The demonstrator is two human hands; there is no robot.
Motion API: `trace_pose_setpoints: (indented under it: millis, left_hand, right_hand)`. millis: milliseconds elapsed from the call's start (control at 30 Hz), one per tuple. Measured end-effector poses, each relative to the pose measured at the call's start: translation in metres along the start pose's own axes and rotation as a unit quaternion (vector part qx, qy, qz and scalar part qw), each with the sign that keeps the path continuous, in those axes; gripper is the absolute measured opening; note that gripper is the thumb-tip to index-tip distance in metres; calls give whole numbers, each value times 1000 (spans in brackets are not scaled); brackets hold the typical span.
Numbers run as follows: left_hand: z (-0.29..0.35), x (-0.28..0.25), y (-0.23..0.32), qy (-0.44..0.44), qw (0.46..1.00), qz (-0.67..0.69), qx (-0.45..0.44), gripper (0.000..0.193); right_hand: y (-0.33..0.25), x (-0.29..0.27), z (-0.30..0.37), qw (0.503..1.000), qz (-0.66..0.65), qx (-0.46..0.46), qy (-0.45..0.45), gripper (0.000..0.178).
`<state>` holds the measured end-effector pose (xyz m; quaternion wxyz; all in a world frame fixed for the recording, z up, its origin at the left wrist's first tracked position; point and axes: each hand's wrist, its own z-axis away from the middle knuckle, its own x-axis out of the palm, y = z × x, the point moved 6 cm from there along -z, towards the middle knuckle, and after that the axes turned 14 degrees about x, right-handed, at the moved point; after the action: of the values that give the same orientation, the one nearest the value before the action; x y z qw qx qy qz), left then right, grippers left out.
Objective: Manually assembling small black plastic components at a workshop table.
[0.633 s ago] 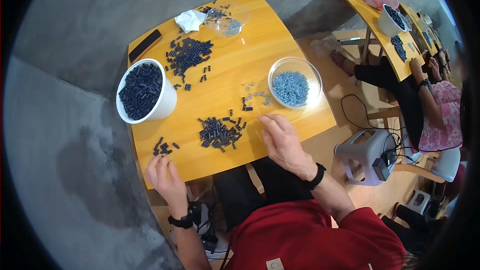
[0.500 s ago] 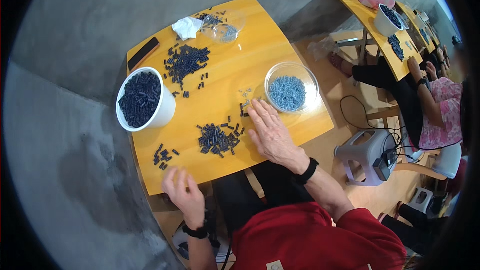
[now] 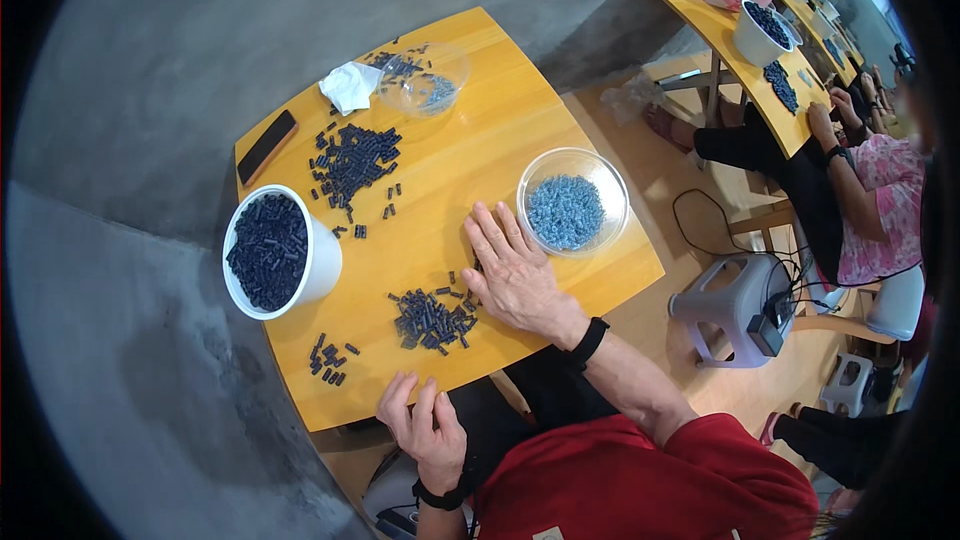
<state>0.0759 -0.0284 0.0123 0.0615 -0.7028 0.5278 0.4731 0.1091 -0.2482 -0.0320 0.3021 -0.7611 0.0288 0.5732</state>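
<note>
My right hand [image 3: 515, 278] lies palm down on the yellow table [image 3: 480, 150], fingers stretched out. Its fingertips are close to a round clear tub [image 3: 541, 241] of small bluish see-through pieces [image 3: 566, 210]. Whatever lies under the palm is hidden. To the left of that hand is a pile of short dark tubular pieces [image 3: 430, 320]. At the table's near edge hovers my left hand [image 3: 428, 432], fingers loosely bent and apart, with nothing visible in them. A smaller cluster of dark pieces [image 3: 330, 360] is just beyond it to the left.
A white bucket [image 3: 325, 258] full of dark pieces stands at the left edge. Farther back are another dark pile [image 3: 355, 160], a phone [image 3: 267, 147], a crumpled tissue [image 3: 350, 87] and a clear lid-like dish [image 3: 425, 85]. A grey stool [image 3: 725, 305] and a seated person [image 3: 875, 210] are at right.
My right hand has moved left and now covers the spot where small clear and dark pieces lay. My left hand has come right along the near edge. The whole view has shifted slightly.
</note>
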Motion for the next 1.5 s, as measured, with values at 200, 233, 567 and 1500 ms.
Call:
trace_pose_setpoints:
  millis: [200, 233, 567, 1500]
  left_hand:
    - [1, 4, -4, 18, 999, 21, -19, 23]
    - [1, 5, -3, 8, 999, 24, -20, 21]
    - [9, 8, 9, -3, 999, 31, -8, 18]
    - [20, 3, 41, 1, 1000, 27, 9, 17]
  right_hand:
    - [-1, 1, -4, 1000, -4, -2, 15, 57]
    - [0, 4, -5, 1000, -4, -5, 11, 57]
    - [5, 0, 19, 999, -50, 2, -5, 60]
    - [8, -13, 68, 996, -62, -54, -43, 55]
